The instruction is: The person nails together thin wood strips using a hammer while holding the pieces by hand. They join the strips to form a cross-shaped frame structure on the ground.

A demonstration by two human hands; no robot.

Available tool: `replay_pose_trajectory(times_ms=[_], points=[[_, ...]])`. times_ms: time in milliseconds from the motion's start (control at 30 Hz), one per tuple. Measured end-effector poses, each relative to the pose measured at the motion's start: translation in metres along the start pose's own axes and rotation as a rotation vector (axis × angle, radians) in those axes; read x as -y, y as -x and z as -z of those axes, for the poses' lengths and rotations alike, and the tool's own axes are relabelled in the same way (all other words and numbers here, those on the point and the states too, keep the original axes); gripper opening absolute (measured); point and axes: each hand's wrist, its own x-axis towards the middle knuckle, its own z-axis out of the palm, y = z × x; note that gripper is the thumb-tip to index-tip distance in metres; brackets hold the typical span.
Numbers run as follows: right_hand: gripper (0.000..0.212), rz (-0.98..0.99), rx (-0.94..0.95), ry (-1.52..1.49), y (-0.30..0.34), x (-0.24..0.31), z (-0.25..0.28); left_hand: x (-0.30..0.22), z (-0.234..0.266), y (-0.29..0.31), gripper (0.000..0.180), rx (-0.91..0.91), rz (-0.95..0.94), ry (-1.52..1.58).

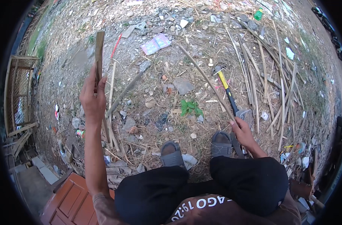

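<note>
Outdoors, left grip clasping a flat wooden slat, right grip pinching a thin stick, gritty, stony ground

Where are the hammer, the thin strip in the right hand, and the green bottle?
Hammer (227,86): head view, on the yellow part of its handle.
Thin strip (207,79): head view, about midway along its length.
Green bottle (258,14): head view, upper right, on its body.
</note>
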Motion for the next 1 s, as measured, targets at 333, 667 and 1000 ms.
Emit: replay_pose_trajectory(times_ms=[333,667,1000], points=[[0.032,-0.123,0.196,-0.855,-0.025,-0.006,-0.069,-0.045,-0.123,-0.038,0.039,1.045,-0.248,0.122],[0.033,0.028,-0.022,-0.608,-0.032,-0.04,-0.127,-0.002,-0.207,0.026,0.041,0.993,-0.098,0.161],[0.028,-0.005,0.084,-0.519,-0.044,-0.035,-0.148,0.046,-0.226,0.009,0.039,0.968,0.041,0.354]])
